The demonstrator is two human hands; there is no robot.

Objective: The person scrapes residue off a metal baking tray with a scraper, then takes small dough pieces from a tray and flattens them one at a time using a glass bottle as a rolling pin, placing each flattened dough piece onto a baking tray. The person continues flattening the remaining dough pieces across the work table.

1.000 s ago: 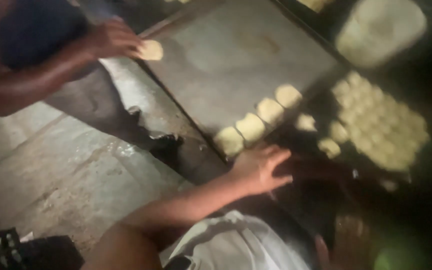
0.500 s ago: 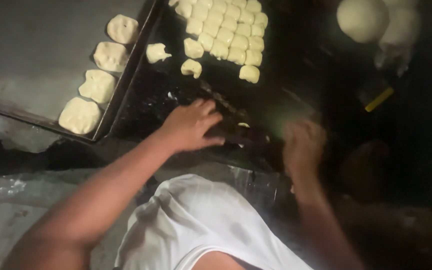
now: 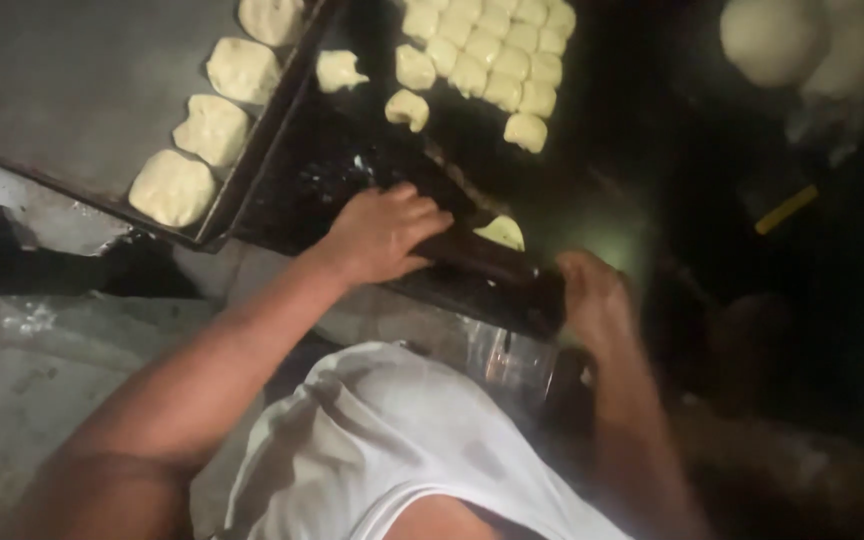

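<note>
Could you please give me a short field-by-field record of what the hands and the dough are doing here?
left hand: palm down on one end of a dark rolling pin
right hand: at the pin's other end, blurred
under pin: a dough piece, partly flattened
dark board: a cluster of small dough pieces
metal tray: flattened dough rounds along its edge
lighting: dim

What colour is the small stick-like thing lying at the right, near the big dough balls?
Yellow: the stick-like thing shows against the dark surface in the head view, the only view.
</note>
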